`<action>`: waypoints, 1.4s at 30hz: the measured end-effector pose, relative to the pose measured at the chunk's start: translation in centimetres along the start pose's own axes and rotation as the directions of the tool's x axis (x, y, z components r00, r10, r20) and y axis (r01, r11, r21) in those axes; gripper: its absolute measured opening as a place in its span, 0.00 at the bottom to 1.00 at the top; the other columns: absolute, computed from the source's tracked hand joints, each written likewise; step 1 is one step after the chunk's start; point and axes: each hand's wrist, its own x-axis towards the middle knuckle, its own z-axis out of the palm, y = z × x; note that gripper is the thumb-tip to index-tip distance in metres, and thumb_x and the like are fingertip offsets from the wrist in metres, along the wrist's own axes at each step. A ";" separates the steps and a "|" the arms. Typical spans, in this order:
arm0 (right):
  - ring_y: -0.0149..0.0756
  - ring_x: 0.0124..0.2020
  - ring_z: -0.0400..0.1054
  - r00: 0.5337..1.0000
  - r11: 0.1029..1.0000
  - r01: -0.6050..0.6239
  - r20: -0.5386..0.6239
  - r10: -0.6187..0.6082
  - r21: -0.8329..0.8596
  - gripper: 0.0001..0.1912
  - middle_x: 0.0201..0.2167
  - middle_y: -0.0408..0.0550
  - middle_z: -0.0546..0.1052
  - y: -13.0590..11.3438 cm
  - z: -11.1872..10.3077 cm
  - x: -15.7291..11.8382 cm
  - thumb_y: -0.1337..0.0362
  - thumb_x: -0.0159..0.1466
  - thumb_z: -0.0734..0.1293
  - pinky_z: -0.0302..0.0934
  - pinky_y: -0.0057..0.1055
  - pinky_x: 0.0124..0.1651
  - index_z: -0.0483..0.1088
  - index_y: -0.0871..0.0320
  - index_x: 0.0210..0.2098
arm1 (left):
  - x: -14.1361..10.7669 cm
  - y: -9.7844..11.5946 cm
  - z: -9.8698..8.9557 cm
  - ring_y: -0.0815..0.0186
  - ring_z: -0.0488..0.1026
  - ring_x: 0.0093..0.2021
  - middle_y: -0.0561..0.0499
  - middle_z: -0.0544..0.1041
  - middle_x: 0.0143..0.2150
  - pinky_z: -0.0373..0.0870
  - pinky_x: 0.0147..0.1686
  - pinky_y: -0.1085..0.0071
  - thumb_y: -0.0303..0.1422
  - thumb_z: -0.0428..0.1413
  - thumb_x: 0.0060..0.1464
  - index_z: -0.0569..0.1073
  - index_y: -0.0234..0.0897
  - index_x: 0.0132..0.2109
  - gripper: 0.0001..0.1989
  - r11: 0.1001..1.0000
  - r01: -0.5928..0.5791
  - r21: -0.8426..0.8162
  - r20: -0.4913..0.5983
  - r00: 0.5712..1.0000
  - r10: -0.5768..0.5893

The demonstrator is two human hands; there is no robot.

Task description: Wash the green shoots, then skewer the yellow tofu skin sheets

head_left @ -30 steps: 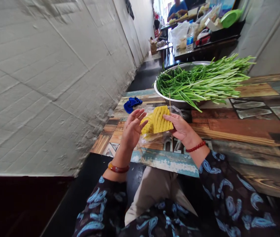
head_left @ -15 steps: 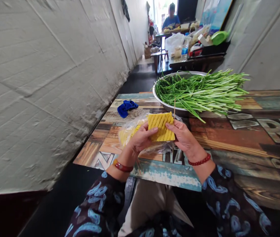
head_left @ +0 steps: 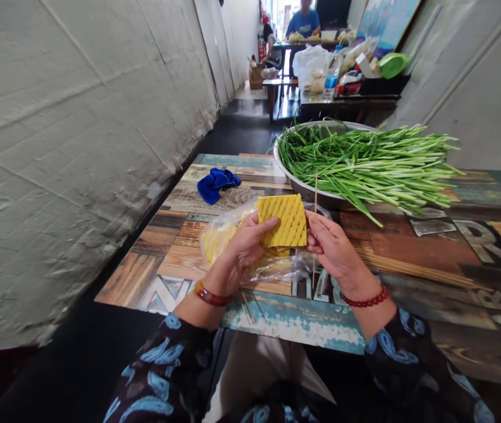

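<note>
A square yellow slab with slanting grooves [head_left: 286, 220] is held up by my left hand [head_left: 247, 242], its thumb on the front face. Just right of the slab, my right hand [head_left: 327, 242] pinches a thin wooden skewer [head_left: 316, 194] that stands nearly upright. Beneath both hands lies a clear plastic bag [head_left: 263, 270] with more yellow pieces [head_left: 215, 239] in it. Several thin sticks [head_left: 247, 305] show below my left wrist at the table's front edge.
Behind my hands, a metal basin [head_left: 283, 167] holds long green stalks [head_left: 378, 167]. A blue cloth [head_left: 216, 184] lies at the back left of the table [head_left: 144, 247]. Loose skewers [head_left: 413, 268] lie at right. Farther back, a person [head_left: 303, 23] sits behind another table.
My right hand has moved off the slab's face to its right, with the skewer still in its fingers. My left hand still holds the slab. The camera view has shifted slightly.
</note>
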 end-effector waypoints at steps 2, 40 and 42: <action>0.24 0.20 0.48 1.000 1.000 -0.007 -0.009 0.007 -0.003 0.24 0.22 0.35 0.61 -0.1 0.1 0.0 0.48 0.56 0.75 0.43 0.21 0.18 0.77 0.56 0.46 | -0.1 -0.1 -0.3 0.45 0.79 0.51 0.39 0.82 0.48 0.76 0.53 0.49 0.36 0.69 0.45 0.77 0.33 0.47 0.22 1.000 0.006 -0.012 0.012 1.000 -0.006; 0.20 0.17 0.44 0.996 0.998 0.002 -0.085 -0.007 -0.065 0.19 0.21 0.36 0.65 0.0 0.5 -0.6 0.50 0.53 0.77 0.39 0.20 0.17 0.76 0.57 0.35 | -1.0 0.5 -1.0 0.55 0.80 0.45 0.41 0.82 0.45 0.75 0.48 0.61 0.33 0.68 0.47 0.76 0.32 0.46 0.19 0.997 0.076 -0.002 0.164 0.984 -0.074; 0.19 0.17 0.45 0.996 0.998 -0.010 -0.087 0.005 -0.059 0.20 0.21 0.36 0.65 -0.1 0.6 -0.6 0.49 0.53 0.77 0.39 0.20 0.16 0.75 0.58 0.34 | -1.0 0.5 -1.0 0.55 0.80 0.45 0.41 0.82 0.45 0.75 0.47 0.62 0.33 0.68 0.46 0.76 0.32 0.47 0.20 0.995 0.098 -0.004 0.159 0.983 -0.096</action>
